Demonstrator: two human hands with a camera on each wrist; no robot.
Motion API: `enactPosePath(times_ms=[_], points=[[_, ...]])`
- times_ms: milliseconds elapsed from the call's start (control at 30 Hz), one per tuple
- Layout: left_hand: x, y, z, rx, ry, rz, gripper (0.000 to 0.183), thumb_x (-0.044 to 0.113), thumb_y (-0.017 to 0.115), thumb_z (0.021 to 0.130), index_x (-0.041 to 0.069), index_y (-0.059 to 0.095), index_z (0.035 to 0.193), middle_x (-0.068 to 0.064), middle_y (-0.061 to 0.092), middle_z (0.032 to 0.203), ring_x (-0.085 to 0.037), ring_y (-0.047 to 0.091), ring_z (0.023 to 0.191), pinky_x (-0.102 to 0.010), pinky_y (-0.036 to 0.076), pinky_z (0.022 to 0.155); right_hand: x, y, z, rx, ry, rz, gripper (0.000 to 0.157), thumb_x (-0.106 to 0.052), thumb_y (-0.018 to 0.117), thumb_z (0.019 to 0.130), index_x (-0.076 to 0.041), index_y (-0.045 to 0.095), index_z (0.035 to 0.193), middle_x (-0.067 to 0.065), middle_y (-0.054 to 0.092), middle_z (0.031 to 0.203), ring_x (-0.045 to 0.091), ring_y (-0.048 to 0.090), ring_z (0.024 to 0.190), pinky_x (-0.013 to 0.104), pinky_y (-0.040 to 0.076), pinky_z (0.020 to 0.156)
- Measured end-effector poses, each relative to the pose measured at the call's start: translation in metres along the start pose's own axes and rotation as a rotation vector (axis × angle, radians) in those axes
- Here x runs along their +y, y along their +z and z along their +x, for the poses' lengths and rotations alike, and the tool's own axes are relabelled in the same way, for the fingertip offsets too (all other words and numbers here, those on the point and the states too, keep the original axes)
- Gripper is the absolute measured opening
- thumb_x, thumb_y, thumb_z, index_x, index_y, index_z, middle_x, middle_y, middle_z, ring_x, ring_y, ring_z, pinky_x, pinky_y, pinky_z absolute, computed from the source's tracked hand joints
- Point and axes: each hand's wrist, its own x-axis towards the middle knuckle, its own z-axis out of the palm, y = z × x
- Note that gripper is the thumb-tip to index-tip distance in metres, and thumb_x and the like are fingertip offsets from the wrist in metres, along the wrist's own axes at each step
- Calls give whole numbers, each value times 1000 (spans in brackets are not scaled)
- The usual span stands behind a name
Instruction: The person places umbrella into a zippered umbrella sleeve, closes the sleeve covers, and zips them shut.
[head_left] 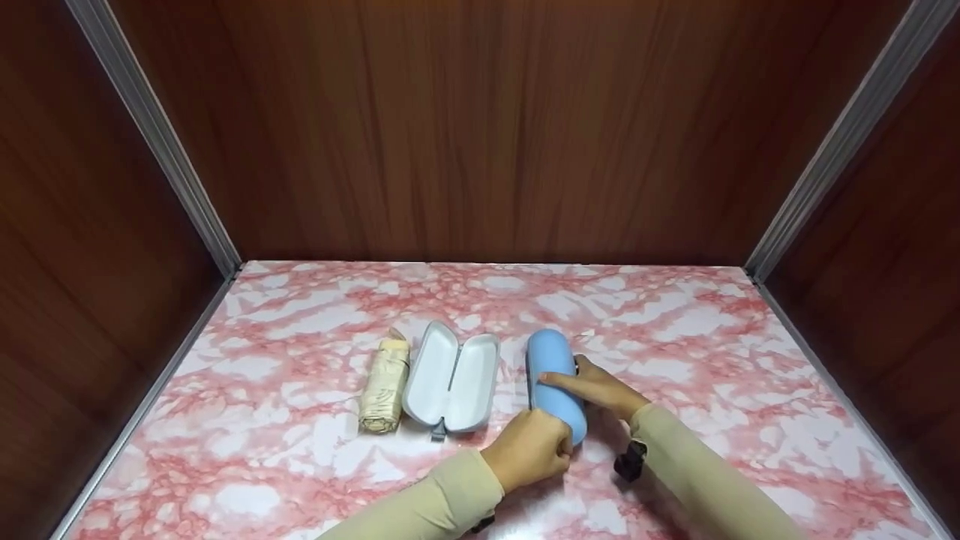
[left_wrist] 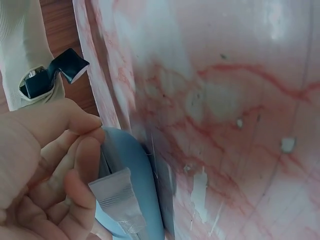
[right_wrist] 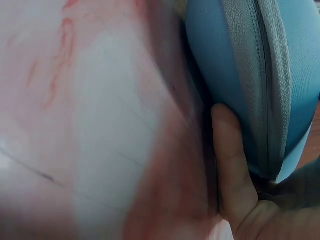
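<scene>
A blue zip case (head_left: 553, 352) with rounded ends lies right of the middle of the table. My right hand (head_left: 600, 386) grips it from the right, thumb across its top. In the right wrist view, one finger lies along the blue side beside the grey zipper (right_wrist: 267, 90). At the near end, my left hand (head_left: 531, 450) pinches the zipper pull between thumb and forefinger, the pull itself hidden by the fingertips. A grey fabric tab (left_wrist: 120, 200) sticks out below those fingers in the left wrist view.
Left of the blue case lies an open white hard case (head_left: 431, 375), hinged down its middle, with a grey clasp tab (head_left: 439, 430) at the near end. Beside it is a folded beige umbrella (head_left: 385, 390). Brown wood panels (head_left: 480, 135) wall the table's back and sides.
</scene>
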Motion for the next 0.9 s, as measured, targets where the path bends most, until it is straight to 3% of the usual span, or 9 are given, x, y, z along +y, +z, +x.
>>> enactPosePath(times_ms=[167, 533, 900], points=[[0, -1, -1, -9, -18, -5, 15, 15, 73, 61, 23, 63, 54, 18, 51, 50, 3, 43, 47, -13, 37, 47, 0, 1, 1, -32, -14, -3, 85, -54, 65, 75, -2, 30, 133, 15, 46, 119, 26, 51, 103, 40, 40, 87], [-3, -6, -3, -24, -37, -2, 11, 16, 74, 61, 24, 67, 57, 17, 56, 53, 1, 50, 51, -13, 41, 52, 0, 1, 2, 16, -11, 18, 86, -53, 70, 71, -3, 35, 131, 13, 49, 116, 25, 52, 100, 40, 38, 88], [-10, -9, -5, -16, -46, -63, 12, 13, 74, 60, 20, 66, 56, 16, 54, 52, 4, 46, 50, -9, 37, 49, -1, 1, 1, 6, 0, 13, 86, -55, 68, 72, -5, 33, 132, 13, 49, 117, 25, 52, 102, 42, 38, 89]])
